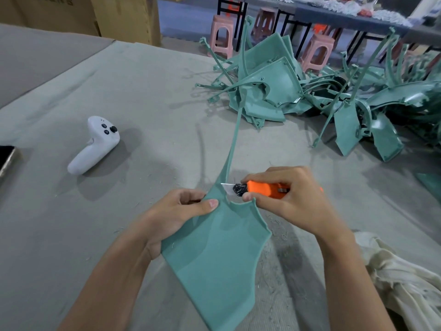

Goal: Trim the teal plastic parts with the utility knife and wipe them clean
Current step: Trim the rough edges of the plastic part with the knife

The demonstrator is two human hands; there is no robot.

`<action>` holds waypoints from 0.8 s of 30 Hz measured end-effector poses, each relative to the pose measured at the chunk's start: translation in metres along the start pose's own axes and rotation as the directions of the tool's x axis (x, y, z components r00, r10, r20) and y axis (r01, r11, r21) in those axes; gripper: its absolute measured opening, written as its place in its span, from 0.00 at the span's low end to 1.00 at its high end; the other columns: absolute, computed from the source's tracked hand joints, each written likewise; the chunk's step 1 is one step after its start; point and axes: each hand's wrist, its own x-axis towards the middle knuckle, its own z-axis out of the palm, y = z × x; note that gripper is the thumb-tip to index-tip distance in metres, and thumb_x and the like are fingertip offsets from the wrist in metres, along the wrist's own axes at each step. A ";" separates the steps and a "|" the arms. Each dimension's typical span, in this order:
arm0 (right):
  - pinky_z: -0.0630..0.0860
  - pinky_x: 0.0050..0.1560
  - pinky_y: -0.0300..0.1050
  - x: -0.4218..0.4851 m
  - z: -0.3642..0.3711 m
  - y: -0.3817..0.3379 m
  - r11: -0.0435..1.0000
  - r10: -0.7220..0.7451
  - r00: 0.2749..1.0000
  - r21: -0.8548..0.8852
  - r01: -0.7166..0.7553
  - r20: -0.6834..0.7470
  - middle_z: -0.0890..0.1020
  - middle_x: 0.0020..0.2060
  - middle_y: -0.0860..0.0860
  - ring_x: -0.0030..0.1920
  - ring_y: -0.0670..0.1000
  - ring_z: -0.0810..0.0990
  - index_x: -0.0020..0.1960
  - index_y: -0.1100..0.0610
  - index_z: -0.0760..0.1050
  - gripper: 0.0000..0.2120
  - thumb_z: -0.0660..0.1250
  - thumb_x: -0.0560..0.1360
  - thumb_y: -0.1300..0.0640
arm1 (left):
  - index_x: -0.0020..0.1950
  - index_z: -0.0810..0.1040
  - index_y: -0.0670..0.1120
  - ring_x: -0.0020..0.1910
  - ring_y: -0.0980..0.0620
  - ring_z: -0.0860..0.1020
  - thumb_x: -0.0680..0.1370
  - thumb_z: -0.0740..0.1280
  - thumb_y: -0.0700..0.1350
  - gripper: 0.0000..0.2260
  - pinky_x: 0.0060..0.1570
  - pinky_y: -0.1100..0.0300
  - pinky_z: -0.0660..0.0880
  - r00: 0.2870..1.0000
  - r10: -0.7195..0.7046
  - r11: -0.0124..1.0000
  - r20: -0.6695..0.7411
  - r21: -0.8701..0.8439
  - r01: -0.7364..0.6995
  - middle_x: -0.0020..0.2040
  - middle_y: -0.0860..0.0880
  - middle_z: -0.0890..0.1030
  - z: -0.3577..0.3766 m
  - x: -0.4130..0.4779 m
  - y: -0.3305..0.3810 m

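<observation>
A flat teal plastic part (214, 263) with a long thin stem rising from its top is held over the grey table. My left hand (174, 216) grips its upper left edge, thumb on the front face. My right hand (293, 199) holds an orange utility knife (265, 188), whose blade touches the part where the stem meets the panel. A cream cloth (401, 278) lies at the lower right, touching neither hand.
A heap of teal plastic parts (310, 91) covers the far right of the grey table (143, 91). A white handheld controller (95, 144) lies at left, a dark phone (6, 158) at the left edge. Pink stools (220, 35) and cardboard boxes stand beyond. Plastic shavings dot the cloth.
</observation>
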 end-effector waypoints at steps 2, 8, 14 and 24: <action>0.69 0.36 0.39 0.000 -0.001 0.002 1.000 0.005 0.999 0.016 -0.005 0.045 0.84 0.37 0.47 0.37 0.50 0.78 0.51 0.49 0.86 0.10 0.77 0.71 0.48 | 0.47 0.85 0.42 0.37 0.46 0.84 0.68 0.74 0.48 0.13 0.37 0.57 0.80 1.000 -0.004 1.000 0.015 0.006 0.004 0.46 0.39 0.85 0.002 -0.001 0.001; 0.71 0.37 0.44 0.000 -0.001 0.002 0.998 0.031 0.999 -0.048 -0.030 0.011 0.82 0.36 0.46 0.37 0.49 0.78 0.50 0.44 0.85 0.10 0.77 0.69 0.46 | 0.51 0.84 0.42 0.44 0.43 0.84 0.70 0.72 0.49 0.13 0.43 0.54 0.81 1.000 0.006 0.995 0.004 0.097 -0.006 0.49 0.40 0.85 0.002 -0.001 0.000; 0.75 0.40 0.50 0.002 -0.003 0.002 0.985 0.076 0.983 -0.142 -0.101 -0.167 0.82 0.37 0.44 0.38 0.46 0.77 0.53 0.45 0.84 0.18 0.70 0.70 0.37 | 0.50 0.84 0.42 0.41 0.45 0.84 0.76 0.70 0.44 0.07 0.39 0.57 0.80 1.000 -0.001 0.988 -0.003 0.154 0.002 0.47 0.41 0.85 0.006 -0.001 0.001; 0.71 0.40 0.38 0.001 -0.006 0.001 0.996 0.033 0.981 -0.077 -0.048 -0.189 0.81 0.38 0.45 0.40 0.47 0.77 0.54 0.49 0.84 0.19 0.72 0.69 0.41 | 0.48 0.83 0.40 0.36 0.48 0.84 0.78 0.68 0.41 0.06 0.31 0.62 0.78 0.975 0.066 0.987 -0.214 0.160 -0.032 0.42 0.44 0.86 0.010 0.001 0.002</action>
